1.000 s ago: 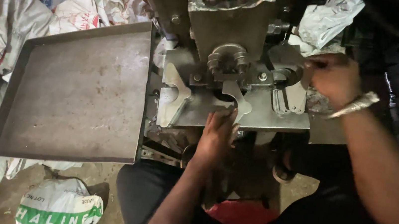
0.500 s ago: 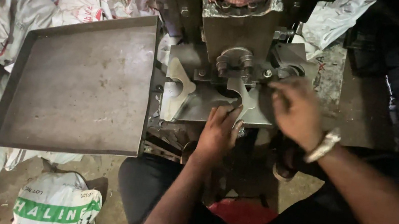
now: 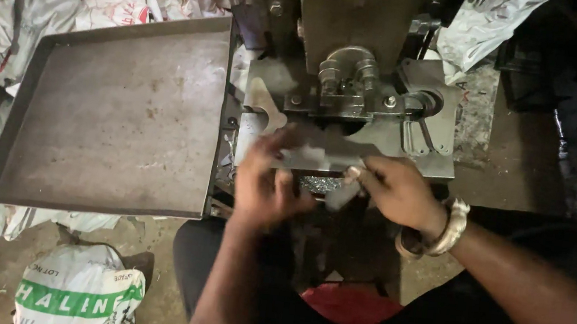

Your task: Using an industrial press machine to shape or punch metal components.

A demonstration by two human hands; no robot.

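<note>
Grip, right hand (image 3: 395, 190): fingers curled and pinched on a small grey metal piece (image 3: 337, 195) at the fingertips; piece blurred, shape not clear.
Grip, left hand (image 3: 266, 181): fingers spread and motion-blurred, laid against the front edge of the flat metal plate (image 3: 318, 152); whether clenched on it or only touching, cannot tell.
Pose, right arm: forearm entering from the lower right, angled up and left, wrist slightly bent, back of hand upward, metal bangle (image 3: 440, 230) on the wrist.
Pose, left arm: forearm rising almost straight from the bottom edge, wrist straight, hand just left of the right hand, fingertips nearly meeting.
Metal piece, place: below the front edge of the plate, between both hands, just above a patch of shiny metal scraps (image 3: 318, 183).
Press machine (image 3: 348, 53): dark steel body directly above the hands, round roller fittings and bolts on its face.
Tray (image 3: 116, 117): large shallow grey metal tray left of the machine, tilted, touching the machine's side.
Around: crumpled white sacks (image 3: 125, 2) behind the tray, white-and-green printed bag (image 3: 81, 298) on the floor at lower left, red object (image 3: 352, 305) below the hands.
</note>
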